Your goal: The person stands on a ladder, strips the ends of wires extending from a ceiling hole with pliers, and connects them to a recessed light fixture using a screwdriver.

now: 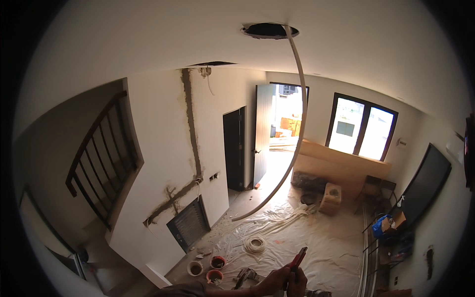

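While left hand [275, 282] and right hand [297, 282] grip one red tool [299, 258], three buckets [216, 267], one coil [254, 250] sit beyond.

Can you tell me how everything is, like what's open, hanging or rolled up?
Red tool: held, pointing up
Right hand: fingers closed on the tool
Left hand: beside the right, grip unclear
Pale tube: hanging, curved
Ceiling hole: open
Door with handle: open
Cable coil: rolled up
Plastic sheet: spread, wrinkled
White bucket: upright, open-topped
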Demonstrator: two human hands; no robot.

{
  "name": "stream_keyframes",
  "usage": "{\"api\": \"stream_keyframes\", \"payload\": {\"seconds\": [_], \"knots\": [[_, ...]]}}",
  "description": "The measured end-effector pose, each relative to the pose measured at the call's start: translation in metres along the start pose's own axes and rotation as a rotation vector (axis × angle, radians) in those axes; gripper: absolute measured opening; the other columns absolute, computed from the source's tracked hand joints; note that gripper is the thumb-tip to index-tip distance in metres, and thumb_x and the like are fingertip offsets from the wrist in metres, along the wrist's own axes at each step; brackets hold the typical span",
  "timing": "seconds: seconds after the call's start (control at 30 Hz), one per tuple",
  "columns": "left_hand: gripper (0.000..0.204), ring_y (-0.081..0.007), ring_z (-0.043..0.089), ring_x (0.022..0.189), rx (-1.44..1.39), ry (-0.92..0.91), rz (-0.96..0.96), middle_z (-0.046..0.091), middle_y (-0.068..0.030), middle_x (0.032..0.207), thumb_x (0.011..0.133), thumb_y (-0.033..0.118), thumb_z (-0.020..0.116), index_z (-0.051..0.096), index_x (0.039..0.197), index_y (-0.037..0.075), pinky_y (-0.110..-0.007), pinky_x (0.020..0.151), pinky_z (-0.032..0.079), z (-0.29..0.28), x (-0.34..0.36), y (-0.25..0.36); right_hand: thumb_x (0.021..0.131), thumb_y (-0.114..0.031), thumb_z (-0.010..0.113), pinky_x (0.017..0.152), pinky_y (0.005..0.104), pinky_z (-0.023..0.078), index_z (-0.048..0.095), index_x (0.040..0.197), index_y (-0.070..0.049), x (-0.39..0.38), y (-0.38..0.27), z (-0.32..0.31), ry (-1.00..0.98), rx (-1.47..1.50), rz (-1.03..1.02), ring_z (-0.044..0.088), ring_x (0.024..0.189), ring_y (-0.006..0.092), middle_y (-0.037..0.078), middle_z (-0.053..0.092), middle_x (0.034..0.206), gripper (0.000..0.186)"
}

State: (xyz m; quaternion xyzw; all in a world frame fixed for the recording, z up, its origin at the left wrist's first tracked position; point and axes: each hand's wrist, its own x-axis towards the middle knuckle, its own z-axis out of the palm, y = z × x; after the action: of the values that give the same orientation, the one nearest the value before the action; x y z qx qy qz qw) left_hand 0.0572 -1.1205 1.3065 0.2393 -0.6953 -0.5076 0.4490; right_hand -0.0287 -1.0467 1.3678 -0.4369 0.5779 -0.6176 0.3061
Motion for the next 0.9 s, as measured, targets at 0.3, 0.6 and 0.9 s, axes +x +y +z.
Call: {"api": "stream_keyframes", "payload": {"seconds": [0.3,0.6,0.9], "knots": [[0.071,-0.0176,0.065,0.085,-0.165,-0.667,-0.186,0.065,-0.0094,0.117,0.101,0.059,0.031,0.027,0.155,0.013,-0.032,0.071,0.055,-0.053,0.040,0.117,0.105,-0.032,0.047,0.059,0.0270,0.042,0.051,0.116,-0.003,-0.005,0.011,0.010,0.115,0.092,-0.022,0.049,0.067,0.0096,0.003,0.054,0.076,0.032],[0.050,-0.0302,0.067,0.087,-0.166,-0.441,-0.239,0.067,-0.0190,0.096,0.105,0.036,0.036,0.041,0.145,0.006,-0.040,0.076,0.050,-0.047,0.000,0.039,0.104,-0.043,0.039,0.065,0.0341,0.044,0.055,0.102,-0.001,-0.015,0.006,0.031,0.152,-0.076,0.162,0.054,0.079,0.0158,0.007,0.057,0.083,0.045],[0.033,-0.0222,0.070,0.070,0.062,-0.717,-0.025,0.071,-0.0172,0.084,0.099,0.021,0.056,0.062,0.126,0.004,-0.033,0.065,0.054,-0.166,0.046,0.117,0.104,-0.046,0.042,0.058,0.0280,0.048,0.047,0.123,-0.004,-0.014,0.036,0.010,0.318,0.166,-0.025,0.056,0.059,0.0144,0.004,0.055,0.075,0.047]]}}
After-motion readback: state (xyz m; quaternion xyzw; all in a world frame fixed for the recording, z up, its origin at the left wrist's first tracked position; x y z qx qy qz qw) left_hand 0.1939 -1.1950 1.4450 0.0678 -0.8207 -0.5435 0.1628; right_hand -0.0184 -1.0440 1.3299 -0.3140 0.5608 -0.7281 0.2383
